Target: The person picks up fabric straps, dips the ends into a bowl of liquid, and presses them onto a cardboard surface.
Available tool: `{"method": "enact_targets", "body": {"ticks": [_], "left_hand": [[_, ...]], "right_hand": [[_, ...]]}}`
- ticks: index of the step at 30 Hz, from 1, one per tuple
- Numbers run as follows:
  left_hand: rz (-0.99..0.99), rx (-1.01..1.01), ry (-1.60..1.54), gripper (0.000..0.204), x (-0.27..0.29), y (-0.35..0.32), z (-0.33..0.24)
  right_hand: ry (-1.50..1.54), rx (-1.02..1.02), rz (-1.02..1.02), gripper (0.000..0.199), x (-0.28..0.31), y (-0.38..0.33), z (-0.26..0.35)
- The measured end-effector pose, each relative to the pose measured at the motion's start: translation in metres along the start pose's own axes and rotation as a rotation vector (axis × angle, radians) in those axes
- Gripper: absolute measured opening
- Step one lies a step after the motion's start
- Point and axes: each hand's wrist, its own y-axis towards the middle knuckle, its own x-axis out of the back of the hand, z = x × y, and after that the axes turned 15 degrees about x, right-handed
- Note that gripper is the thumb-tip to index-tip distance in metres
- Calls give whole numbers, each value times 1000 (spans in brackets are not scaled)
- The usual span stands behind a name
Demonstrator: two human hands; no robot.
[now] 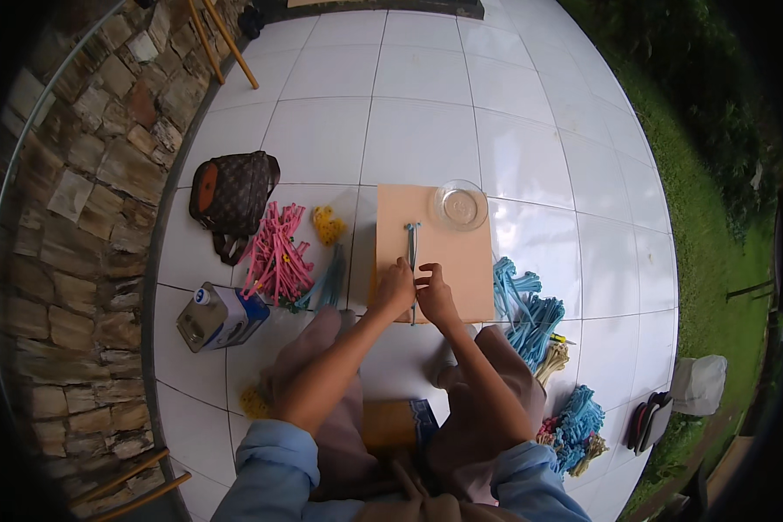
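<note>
On a tan cardboard-coloured board or box top (461,270) in front of me lie a few thin blue strips (412,242), lengthwise, with small knobby ends at the far side. My left hand (396,287) is closed around their near part. From the right, my right hand (436,294) pinches at the same strips, its index finger bent and partly raised. The exact grip of the fingertips is too small to make out. A clear round glass dish (461,206) sits at the board's far right corner.
Left of the board are pink strips (278,252), a yellow bundle (329,224), a brown backpack (235,191) and a metal can (221,317). Blue bundles (535,326) and a yellow-handled tool (560,338) lie right. A stone wall (87,217) borders the tiled floor (322,130).
</note>
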Motion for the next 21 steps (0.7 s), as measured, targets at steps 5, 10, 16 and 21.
{"method": "enact_targets", "body": {"ticks": [5,10,16,21], "left_hand": [[164,-98,-824,36,53,-15,-42],[110,-362,-990,37,91,-35,-70],[265,-368,-1417,38,109,-28,-82],[286,-375,-1594,21,116,-18,-65]], "right_hand": [[126,228,-295,39,48,7,81],[229,409,-443,45,74,2,115],[76,471,-351,51,83,3,103],[-31,419,-234,51,76,7,106]]}}
